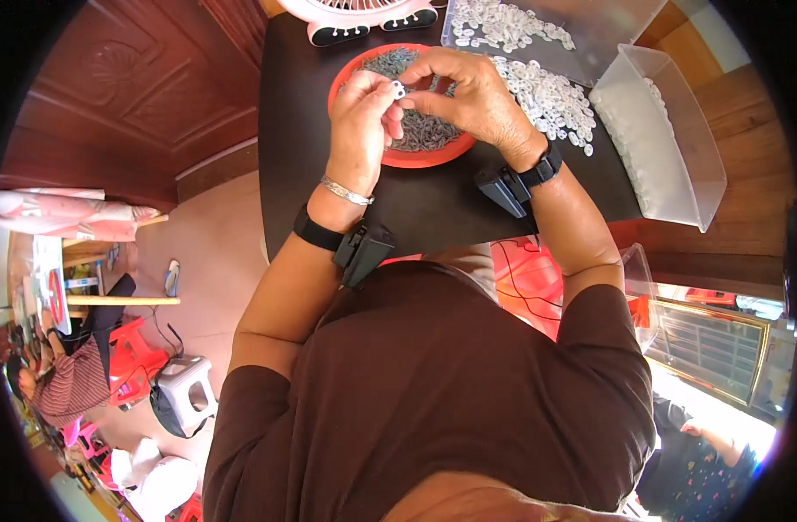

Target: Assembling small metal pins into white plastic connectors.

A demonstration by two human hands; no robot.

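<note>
My left hand point(360, 117) is closed, pinching a small white plastic piece point(398, 90) with dark round spots between thumb and forefinger. Over the basin, my right hand point(468, 96) meets it, thumb and forefinger curved in at the piece's right side. Whether a tiny part sits in those right fingertips is too small to tell. Beneath both hands stands a round red basin point(416, 159), filled with many small dark grey slender parts point(426, 135). To the right of my right hand lies a loose heap of small white oval pieces point(555, 103) on the dark table point(298, 113).
A clear plastic bin point(655, 139) stands at the table's right edge. Another clear container point(581, 56) lies behind the heap, with more white pieces in it. A pink fan point(355, 13) is at the far edge. Other people sit at lower left point(72, 378) and lower right point(694, 461).
</note>
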